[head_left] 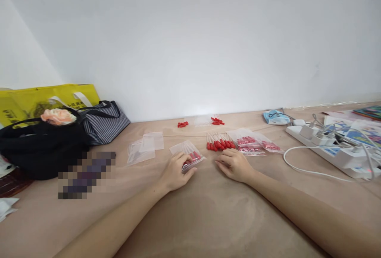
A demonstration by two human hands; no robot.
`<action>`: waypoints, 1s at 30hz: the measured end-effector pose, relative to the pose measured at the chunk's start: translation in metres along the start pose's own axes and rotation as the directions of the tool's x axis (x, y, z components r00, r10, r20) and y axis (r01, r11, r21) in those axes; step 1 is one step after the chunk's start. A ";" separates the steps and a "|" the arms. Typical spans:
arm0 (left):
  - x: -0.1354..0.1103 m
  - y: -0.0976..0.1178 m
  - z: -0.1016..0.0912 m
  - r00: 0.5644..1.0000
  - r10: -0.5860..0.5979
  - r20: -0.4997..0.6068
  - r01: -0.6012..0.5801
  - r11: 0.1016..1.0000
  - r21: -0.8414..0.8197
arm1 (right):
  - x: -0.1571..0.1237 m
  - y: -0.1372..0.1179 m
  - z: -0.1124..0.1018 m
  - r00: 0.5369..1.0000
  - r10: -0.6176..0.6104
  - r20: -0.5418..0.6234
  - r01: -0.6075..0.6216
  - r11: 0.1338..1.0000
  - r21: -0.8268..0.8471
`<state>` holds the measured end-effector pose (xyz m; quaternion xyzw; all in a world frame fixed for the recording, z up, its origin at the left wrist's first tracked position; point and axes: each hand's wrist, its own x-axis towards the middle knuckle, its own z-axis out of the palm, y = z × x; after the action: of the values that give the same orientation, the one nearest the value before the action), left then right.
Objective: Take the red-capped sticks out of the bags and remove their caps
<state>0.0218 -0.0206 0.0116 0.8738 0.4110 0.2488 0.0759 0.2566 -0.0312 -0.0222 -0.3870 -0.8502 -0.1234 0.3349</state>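
Note:
My left hand (175,171) grips the lower edge of a clear plastic bag (185,147), with fingers over the top and the thumb below. Inside it are several red-tipped sticks (195,155), pale stems pointing away from me. My right hand (233,164) rests on the table just in front of a loose pile of red-tipped sticks (219,144). Its fingers are loosely bent and apart from the thumb, and no stick shows between them. Several filled bags (247,141) lie beyond and right of this hand. Flat, unfilled clear bags (145,147) overlap to the left of my left hand.
Two small groups of red pieces (182,124) (218,121) lie near the wall. On the right are a white power strip (324,147) with chargers, a looping white cable (300,172), a blue packet (276,117) and printed sheets (366,129). Black (38,147), striped (104,121) and yellow (74,91) bags stand left.

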 end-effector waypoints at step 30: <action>-0.007 -0.018 0.012 0.893 -0.447 0.046 0.439 0.847 -0.300 | 0.035 -0.018 0.034 0.979 -0.185 -0.086 0.199 0.961 0.192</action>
<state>0.0115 -0.0136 -0.0073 0.7298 0.5594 0.2959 0.2587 0.2106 -0.0070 -0.0236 -0.2627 -0.8801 -0.0824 0.3869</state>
